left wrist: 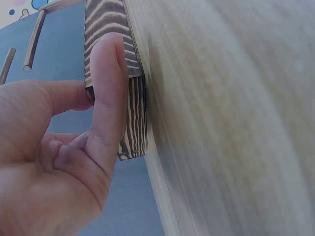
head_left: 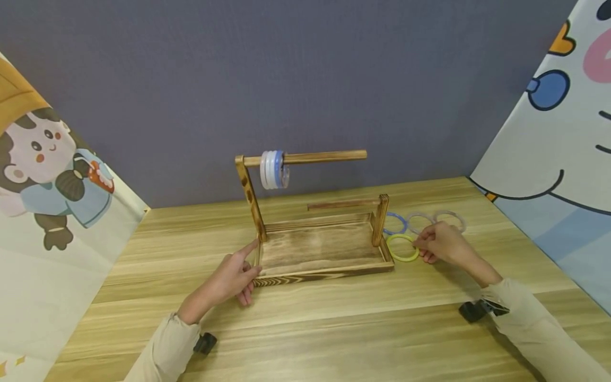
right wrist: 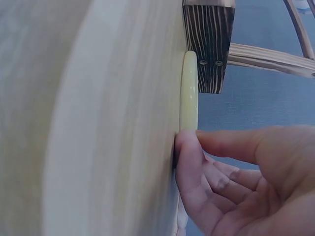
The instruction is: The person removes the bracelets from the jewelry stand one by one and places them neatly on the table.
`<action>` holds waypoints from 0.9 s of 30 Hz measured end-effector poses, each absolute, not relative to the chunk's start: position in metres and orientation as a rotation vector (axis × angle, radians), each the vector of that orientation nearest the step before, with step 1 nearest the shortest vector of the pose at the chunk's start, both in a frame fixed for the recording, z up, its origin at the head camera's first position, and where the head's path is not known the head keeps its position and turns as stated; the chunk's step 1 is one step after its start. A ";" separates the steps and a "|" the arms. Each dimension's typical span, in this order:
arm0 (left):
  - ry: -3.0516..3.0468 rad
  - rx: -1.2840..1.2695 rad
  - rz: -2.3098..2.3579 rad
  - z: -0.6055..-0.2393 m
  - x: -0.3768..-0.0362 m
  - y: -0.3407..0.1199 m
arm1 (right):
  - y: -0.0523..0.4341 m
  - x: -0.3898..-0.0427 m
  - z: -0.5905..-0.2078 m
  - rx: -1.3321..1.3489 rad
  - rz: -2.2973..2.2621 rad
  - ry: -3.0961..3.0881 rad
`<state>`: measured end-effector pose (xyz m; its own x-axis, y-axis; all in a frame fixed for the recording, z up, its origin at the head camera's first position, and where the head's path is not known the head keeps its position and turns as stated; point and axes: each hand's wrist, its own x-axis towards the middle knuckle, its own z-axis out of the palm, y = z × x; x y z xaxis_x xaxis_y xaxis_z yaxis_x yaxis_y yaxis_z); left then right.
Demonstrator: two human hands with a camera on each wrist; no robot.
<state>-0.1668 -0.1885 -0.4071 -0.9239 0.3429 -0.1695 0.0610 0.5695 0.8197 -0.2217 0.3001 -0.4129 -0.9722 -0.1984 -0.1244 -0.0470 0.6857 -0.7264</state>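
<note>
1. The wooden table (head_left: 334,329) bore a wooden rack (head_left: 315,249).
2. The left hand (head_left: 231,278) pinched the rack's front left corner between thumb and forefinger.
3. The right hand (head_left: 444,243), fingers curled together, pinched the yellow ring (head_left: 402,248), which lay flat just beside the rack's right end.

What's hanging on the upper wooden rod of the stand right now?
The upper wooden rod carries a tight stack of white and blue plastic rings near its post end. The rest of the rod is bare. How many rings are in the stack cannot be told, since they overlap.
</note>
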 end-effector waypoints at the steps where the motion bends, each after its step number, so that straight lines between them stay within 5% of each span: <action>1: 2.495 0.331 1.285 -0.407 -0.167 -0.188 | 0.300 -0.222 -0.413 -0.198 -1.155 2.704; 27: 2.503 0.339 1.286 -0.408 -0.166 -0.188 | 0.296 -0.215 -0.399 -0.333 -1.063 3.018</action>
